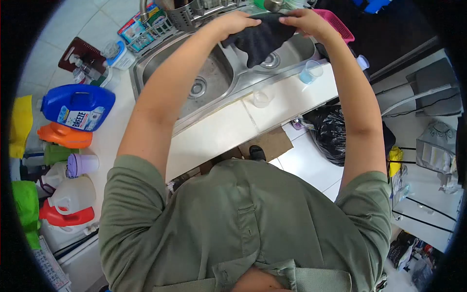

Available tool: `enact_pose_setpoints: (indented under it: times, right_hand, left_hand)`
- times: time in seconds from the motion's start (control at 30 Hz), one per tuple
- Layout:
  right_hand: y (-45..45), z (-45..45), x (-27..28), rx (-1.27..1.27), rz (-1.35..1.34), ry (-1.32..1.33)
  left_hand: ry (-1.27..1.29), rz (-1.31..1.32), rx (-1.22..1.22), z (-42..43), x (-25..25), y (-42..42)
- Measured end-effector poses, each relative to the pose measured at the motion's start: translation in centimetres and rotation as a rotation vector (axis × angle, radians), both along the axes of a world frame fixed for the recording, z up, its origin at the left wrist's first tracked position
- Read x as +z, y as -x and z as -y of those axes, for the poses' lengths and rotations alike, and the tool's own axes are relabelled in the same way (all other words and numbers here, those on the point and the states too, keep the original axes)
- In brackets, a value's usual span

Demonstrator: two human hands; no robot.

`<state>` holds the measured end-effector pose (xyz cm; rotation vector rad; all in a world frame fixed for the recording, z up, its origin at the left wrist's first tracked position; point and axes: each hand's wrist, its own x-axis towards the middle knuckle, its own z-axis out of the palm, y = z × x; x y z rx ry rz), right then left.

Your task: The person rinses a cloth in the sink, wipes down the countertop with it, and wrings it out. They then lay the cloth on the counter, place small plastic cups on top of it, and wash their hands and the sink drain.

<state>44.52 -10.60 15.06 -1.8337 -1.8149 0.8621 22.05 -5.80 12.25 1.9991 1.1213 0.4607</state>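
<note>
A dark cloth (260, 40) hangs stretched between my two hands over the double sink (232, 65). My left hand (236, 23) pinches its upper left edge, and my right hand (305, 22) pinches the upper right edge. The cloth's lower tip dangles near the drain of the right basin, partly covering that basin. On the counter in front of the sink stand a clear cup with blue liquid (310, 72) and a small clear cup (261, 99).
Along the left counter stand a blue detergent jug (78, 107), an orange bottle (65, 135) and several other containers. A wire rack with packets (146, 29) sits behind the sink. A pink basket (335, 24) is at the right. A black garbage bag (328, 134) lies below.
</note>
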Motion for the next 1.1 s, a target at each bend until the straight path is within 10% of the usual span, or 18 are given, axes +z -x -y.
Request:
enact_pose_setpoints:
  times: [0.17, 0.27, 0.47, 0.67, 0.77, 0.87, 1.1]
  right_hand:
    - [-3.6, 5.7, -3.0, 0.222, 0.435, 0.004]
    - [-3.5, 9.6, -5.2, 0.222, 0.628, -0.012]
    - [-8.7, 8.6, -4.8, 0.022, 0.502, -0.281]
    - [-12.2, 9.9, -1.6, -0.11, 0.378, -0.39]
    - [-13.0, 10.3, -2.2, -0.078, 0.381, -0.424]
    - [-13.5, 10.5, -2.6, -0.077, 0.385, -0.356]
    - [-12.9, 10.4, -4.5, -0.057, 0.348, -0.354]
  left_hand:
    - [0.735, 0.349, 0.198, -0.5, -3.4, -3.4]
    - [0.749, 0.325, 0.273, -0.9, -3.5, -4.2]
    - [-0.297, 0.122, 0.138, 0.9, -0.5, -8.0]
    - [-0.649, -0.122, -0.425, 9.4, -4.2, -10.7]
    - [0.136, -0.47, -0.425, 10.8, -2.3, -11.4]
    - [-0.342, -0.374, -0.414, 8.3, -4.3, -12.2]
    - [-0.414, -0.343, -0.559, 8.9, -6.4, -15.1]
